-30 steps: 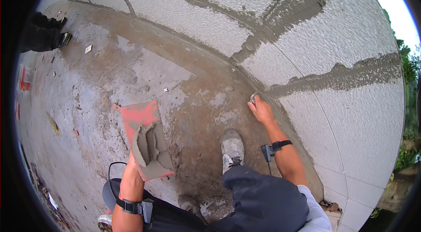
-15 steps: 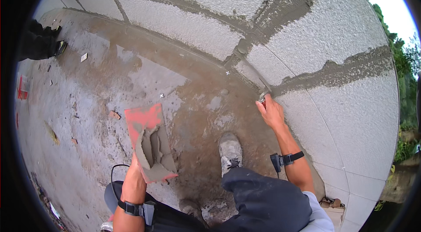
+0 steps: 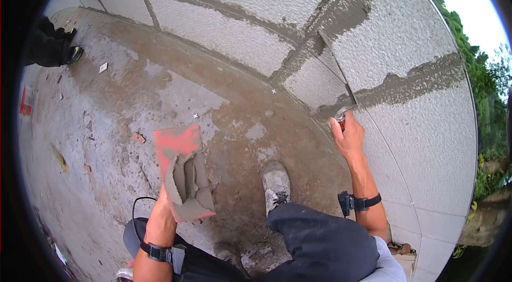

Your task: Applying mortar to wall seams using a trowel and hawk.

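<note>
Held low over the floor at left is a red plasterer's hawk (image 3: 180, 141), loaded with a heap of wet grey mortar (image 3: 198, 175). My left hand (image 3: 163, 208) supports it from below, its fingers hidden by the board. At right, my right hand (image 3: 350, 137) is closed round the handle of a long, narrow steel trowel (image 3: 338, 69). The thin blade lies edge-on along the white textured wall (image 3: 400, 146), near where bands of grey mortar (image 3: 341, 15) cross between panels. Whether the blade touches the wall I cannot tell.
Another person's dark trouser legs and shoes (image 3: 50, 50) stand at the far left. A brick fragment (image 3: 138, 137) and small debris lie on the wet, stained concrete floor (image 3: 117, 117). My grey boot (image 3: 276, 180) is between my hands. Greenery (image 3: 472, 63) shows beyond the wall's edge.
My right hand and the trowel have moved right, and the blade's tip has shifted up and right from the lower joint to the panel area above. The hawk stays nearly still.
</note>
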{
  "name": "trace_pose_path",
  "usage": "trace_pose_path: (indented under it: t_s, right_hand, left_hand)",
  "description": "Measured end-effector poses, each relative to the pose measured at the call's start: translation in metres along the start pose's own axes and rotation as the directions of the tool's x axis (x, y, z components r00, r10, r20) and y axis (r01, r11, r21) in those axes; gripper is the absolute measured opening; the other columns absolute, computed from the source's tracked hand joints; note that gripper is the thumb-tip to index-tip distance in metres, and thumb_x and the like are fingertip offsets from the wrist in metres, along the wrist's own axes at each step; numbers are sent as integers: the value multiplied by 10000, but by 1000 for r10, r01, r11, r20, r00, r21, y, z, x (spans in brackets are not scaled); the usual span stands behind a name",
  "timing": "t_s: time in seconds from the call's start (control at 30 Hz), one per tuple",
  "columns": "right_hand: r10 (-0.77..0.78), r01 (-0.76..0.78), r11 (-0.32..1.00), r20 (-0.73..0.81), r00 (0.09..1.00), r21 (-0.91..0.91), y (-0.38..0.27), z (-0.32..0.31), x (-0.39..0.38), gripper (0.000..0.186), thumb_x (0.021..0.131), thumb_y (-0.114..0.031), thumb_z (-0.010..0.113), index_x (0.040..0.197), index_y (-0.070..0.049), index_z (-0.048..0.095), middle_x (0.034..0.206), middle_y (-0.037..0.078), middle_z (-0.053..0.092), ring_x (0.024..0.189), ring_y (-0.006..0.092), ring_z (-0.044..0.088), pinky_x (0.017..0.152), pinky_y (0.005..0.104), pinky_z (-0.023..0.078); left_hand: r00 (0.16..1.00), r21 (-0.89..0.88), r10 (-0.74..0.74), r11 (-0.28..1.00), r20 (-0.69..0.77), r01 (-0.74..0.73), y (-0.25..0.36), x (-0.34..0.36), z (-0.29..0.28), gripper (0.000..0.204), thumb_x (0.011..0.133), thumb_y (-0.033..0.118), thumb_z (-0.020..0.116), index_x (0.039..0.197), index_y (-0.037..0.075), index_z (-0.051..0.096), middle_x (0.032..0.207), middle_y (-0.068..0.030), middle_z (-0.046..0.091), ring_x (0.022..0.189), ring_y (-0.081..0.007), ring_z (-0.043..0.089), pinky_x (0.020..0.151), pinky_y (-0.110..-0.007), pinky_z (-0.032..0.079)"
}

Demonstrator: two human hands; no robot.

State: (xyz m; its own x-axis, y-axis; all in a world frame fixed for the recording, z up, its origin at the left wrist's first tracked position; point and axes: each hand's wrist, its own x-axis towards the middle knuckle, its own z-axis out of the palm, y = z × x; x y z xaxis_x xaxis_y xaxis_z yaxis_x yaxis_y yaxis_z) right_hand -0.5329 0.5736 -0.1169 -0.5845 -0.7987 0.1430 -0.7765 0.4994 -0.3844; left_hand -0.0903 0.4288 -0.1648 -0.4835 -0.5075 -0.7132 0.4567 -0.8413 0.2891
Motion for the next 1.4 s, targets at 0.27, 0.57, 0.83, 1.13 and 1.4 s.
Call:
trace_pose_path:
  t_s: [0.27,0.57,0.83,1.13,1.4]
  right_hand:
    - [-448,-531,344,632,632,775,-54,2,-55,372,905,-363,554,935,4,607,688,32,559,553,86,510,489,245,403]
    - [-496,-700,582,863,96,413,-45,51,-47,433,956,-413,495,775,-28,573,623,21,525,526,76,483,450,239,376]
    - [-286,135,924,413,865,358,1,83,-77,359,945,-297,558,1133,-1,481,762,116,585,622,247,584,591,414,450]
    - [211,-698,215,665,716,683,-74,213,-59,456,907,-157,631,1289,-109,386,796,15,496,531,85,505,435,253,413]
    - [277,-720,-177,736,617,671,-113,248,-36,387,895,-132,634,1165,-123,357,879,58,483,511,125,516,405,286,417]
  left_hand:
    - [999,-21,16,1000,-50,-17,-24,9,62,188,974,300,549,1013,117,552,846,-16,546,726,-139,548,634,-311,498]
    - [997,-55,-4,998,-73,0,-21,4,63,178,972,298,552,983,120,555,811,-10,539,701,-134,541,616,-307,494]
    - [967,-70,37,997,252,-20,8,5,52,186,961,288,552,904,118,502,729,21,452,591,-82,435,525,-243,398]
    - [932,-19,20,1000,362,-14,10,15,31,194,957,308,551,1002,119,545,796,9,525,665,-109,521,579,-272,446]
    - [812,32,84,992,577,-125,31,7,-14,461,895,372,621,1241,85,522,1118,-91,600,969,-229,597,859,-377,505]
